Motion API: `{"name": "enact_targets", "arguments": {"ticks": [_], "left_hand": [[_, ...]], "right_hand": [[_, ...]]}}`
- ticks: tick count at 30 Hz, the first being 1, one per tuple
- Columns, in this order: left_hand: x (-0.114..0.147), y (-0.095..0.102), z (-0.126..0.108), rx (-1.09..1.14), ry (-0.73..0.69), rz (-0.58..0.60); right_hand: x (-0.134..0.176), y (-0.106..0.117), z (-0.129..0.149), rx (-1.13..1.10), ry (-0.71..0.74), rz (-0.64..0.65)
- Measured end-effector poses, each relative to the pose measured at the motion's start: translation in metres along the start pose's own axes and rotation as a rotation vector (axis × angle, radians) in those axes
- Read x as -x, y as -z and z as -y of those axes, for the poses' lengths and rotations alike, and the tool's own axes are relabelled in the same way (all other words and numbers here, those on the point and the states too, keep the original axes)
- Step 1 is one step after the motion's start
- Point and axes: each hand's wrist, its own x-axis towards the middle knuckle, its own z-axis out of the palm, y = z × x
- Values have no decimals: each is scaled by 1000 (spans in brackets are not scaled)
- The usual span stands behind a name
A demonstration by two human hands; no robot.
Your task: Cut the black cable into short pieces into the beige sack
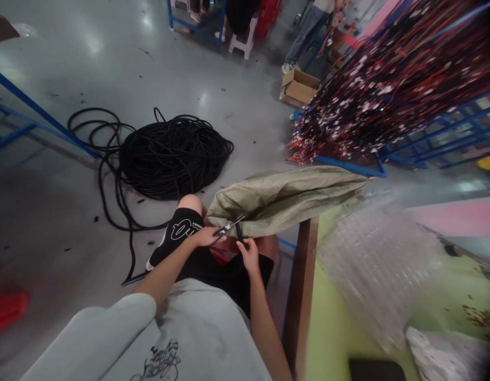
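My left hand (206, 236) is closed round the handles of a pair of scissors (229, 226), whose blades point up and to the right. Just right of it, my right hand (250, 253) pinches a short length of black tubing (239, 231), which stands up near the scissor blades; whether the two touch I cannot tell. Both hands are over my lap, at the near edge of a crumpled olive-green woven sack (288, 198). On the floor to the left lies a big coil of black tubing (173, 156). One strand from it runs down beside my leg toward my lap.
To my right stands a green-topped table (328, 317) with clear plastic packaging (380, 264). Bundled wires (388, 90) fill a blue rack at upper right. An open cardboard box (299, 87) sits on the floor near another person's legs. Small black offcuts dot the floor.
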Motion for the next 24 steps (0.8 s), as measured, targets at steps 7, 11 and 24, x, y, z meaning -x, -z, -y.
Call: {"name": "enact_targets", "arguments": {"ticks": [7, 11, 24], "left_hand": [[1, 2, -3, -9, -25, -16], [-2, 1, -2, -51, 59, -9], [0, 5, -7, -138, 69, -42]], "right_hand": [[0, 0, 0, -5, -8, 3], [0, 0, 2, 4, -12, 5], [1, 1, 6, 28, -10, 19]]}}
